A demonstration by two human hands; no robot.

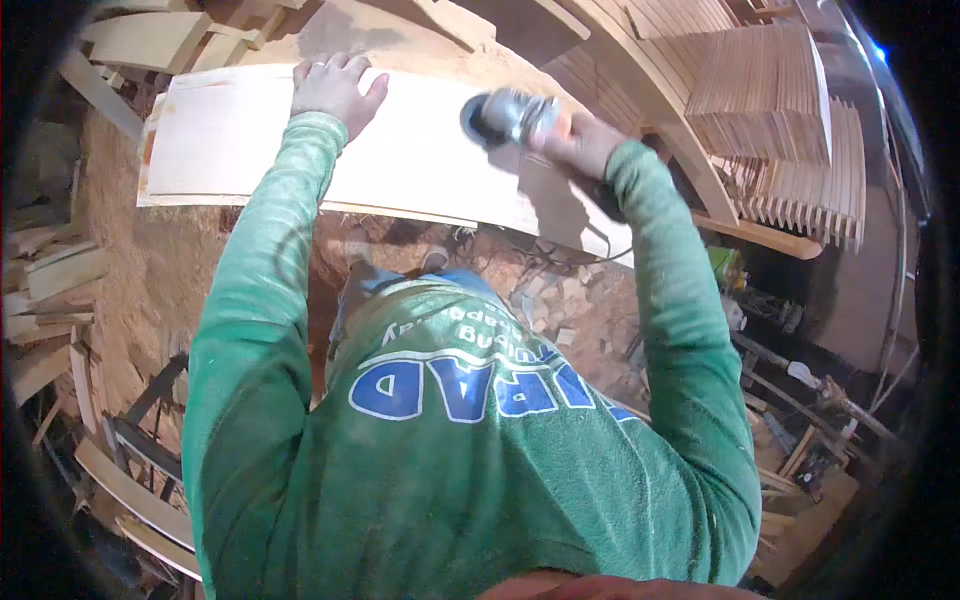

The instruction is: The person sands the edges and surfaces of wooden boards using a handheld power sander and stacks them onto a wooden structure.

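A wide, pale wooden board [420,160] lies across the work surface in front of me, with another sheet's edge showing under it at the left. My left hand [332,90] rests on the board's far part, palm down and fingers spread. Wrapped round a power tool [512,116] with a round metal head, my right hand [585,145] is over the right half of the board. The tool's disc tilts at its left end; whether it touches the wood I cannot tell. A dark shadow falls below the tool.
Stacks of thin slatted wood pieces [760,95] stand at the upper right beside a long curved wooden piece [690,160]. Curved offcuts [150,40] lie at the upper left. A dark cable [570,262] runs below the board. Wood scraps and sawdust cover the floor.
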